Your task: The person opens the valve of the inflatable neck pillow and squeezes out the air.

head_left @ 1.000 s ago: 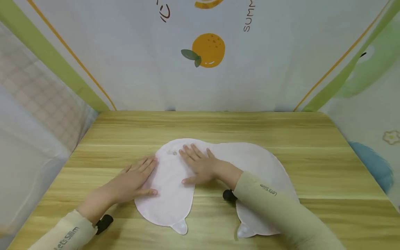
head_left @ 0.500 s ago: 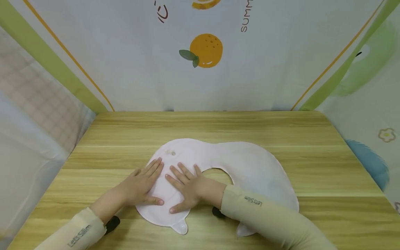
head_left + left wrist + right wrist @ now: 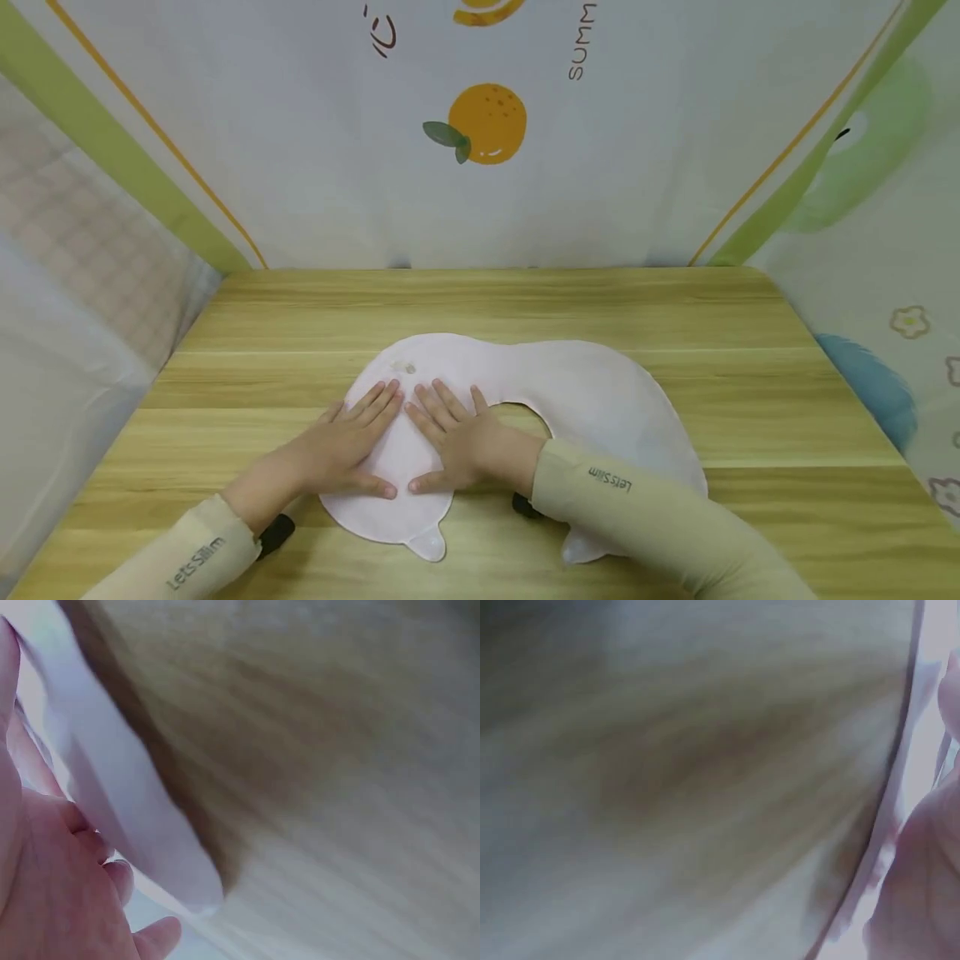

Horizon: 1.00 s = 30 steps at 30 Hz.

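Observation:
A pale pink, U-shaped inflatable neck pillow (image 3: 600, 392) lies on the wooden table, its two ends pointing toward me and each bearing a small tab. My left hand (image 3: 348, 446) rests on the outer edge of its left lobe, fingers straight. On the same lobe, by its inner edge, my right hand (image 3: 468, 446) presses with fingers spread. The two hands nearly meet. Just beyond the fingertips sits a small clear valve (image 3: 408, 367). The left wrist view shows the pillow's side (image 3: 127, 772) beside my palm. My right forearm hides part of the right lobe.
The wooden table (image 3: 300, 308) extends around the pillow. A white curtain (image 3: 330, 183) with a printed orange hangs behind its far edge, and more printed cloth (image 3: 847, 275) borders the right side. Small black devices (image 3: 276, 533) sit under both wrists.
My right hand has slid from near the valve toward me and to the left along the lobe. My left hand has shifted slightly right, so the hands are closer together.

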{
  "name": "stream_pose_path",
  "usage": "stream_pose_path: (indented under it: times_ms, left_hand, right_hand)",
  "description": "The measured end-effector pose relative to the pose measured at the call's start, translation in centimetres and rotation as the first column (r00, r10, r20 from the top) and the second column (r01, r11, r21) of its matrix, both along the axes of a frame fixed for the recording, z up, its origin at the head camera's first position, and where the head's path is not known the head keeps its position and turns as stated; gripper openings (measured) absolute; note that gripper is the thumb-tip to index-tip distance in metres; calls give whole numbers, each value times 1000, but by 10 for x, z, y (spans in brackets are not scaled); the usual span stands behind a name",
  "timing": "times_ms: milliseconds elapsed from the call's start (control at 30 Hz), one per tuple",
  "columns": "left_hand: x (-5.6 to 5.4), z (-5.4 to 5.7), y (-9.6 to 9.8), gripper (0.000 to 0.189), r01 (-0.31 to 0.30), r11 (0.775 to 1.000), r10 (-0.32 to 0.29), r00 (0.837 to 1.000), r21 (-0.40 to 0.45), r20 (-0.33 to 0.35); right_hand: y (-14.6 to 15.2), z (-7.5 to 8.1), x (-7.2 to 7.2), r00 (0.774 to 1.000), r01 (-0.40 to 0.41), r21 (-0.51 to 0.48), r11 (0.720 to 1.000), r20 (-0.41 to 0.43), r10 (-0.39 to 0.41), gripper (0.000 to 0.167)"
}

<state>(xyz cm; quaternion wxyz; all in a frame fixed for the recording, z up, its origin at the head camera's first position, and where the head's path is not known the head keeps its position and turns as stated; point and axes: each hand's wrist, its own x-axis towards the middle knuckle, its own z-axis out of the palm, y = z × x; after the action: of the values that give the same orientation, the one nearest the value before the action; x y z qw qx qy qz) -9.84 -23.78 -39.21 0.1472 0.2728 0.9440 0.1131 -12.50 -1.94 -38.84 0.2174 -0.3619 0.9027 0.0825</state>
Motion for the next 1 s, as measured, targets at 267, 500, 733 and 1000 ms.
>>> stream_pose_path:
  times_ms: [267,500,733,1000]
  left_hand:
    - [0,0,2,127,-54,997,58,996,-55,70]
    - [-1,9,-1,117,-84,996,85,996,-32,36]
    - [-34,8,30,107,15,997,-24,993,-76,-120]
    - [-60,12,41,109,17,978,-23,999,-206,-29]
  right_hand:
    - [5,-13,-13,994,99,23,995,49,-100,104]
    - [25,-5,-32,961,260,5,966,93,-259,107]
    - [17,-11,-42,969,227,-79,971,123,-217,106]
    - [17,-13,-46,961,255,-71,964,132,-244,107]
